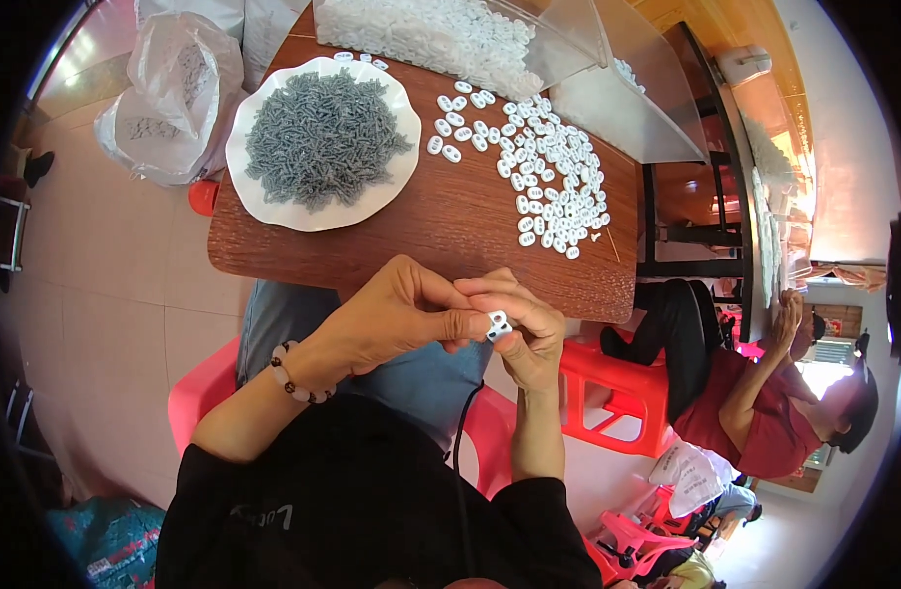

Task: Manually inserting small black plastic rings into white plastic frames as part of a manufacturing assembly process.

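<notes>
A small white oval plastic piece (498, 326) with dark holes is held in front of my lap, just off the table's near edge. My left hand (401, 319), with a beaded bracelet at its wrist, pinches it from the left. From the right, the thumb and fingers of my right hand (531, 332) close on the same piece. Whether a smaller part is also between the fingers is hidden. On the table beyond lie many similar white oval pieces (558, 187), and a white scalloped plate (399, 182) heaped with small grey spiral parts (318, 137).
At the wooden table's (436, 231) far side stands a clear bin (421, 39) of translucent white pieces. A thin stick (613, 245) lies near the right edge. Plastic sacks (181, 108) stand at far left. A person in a red shirt (740, 417) sits at right beside a red stool (612, 398).
</notes>
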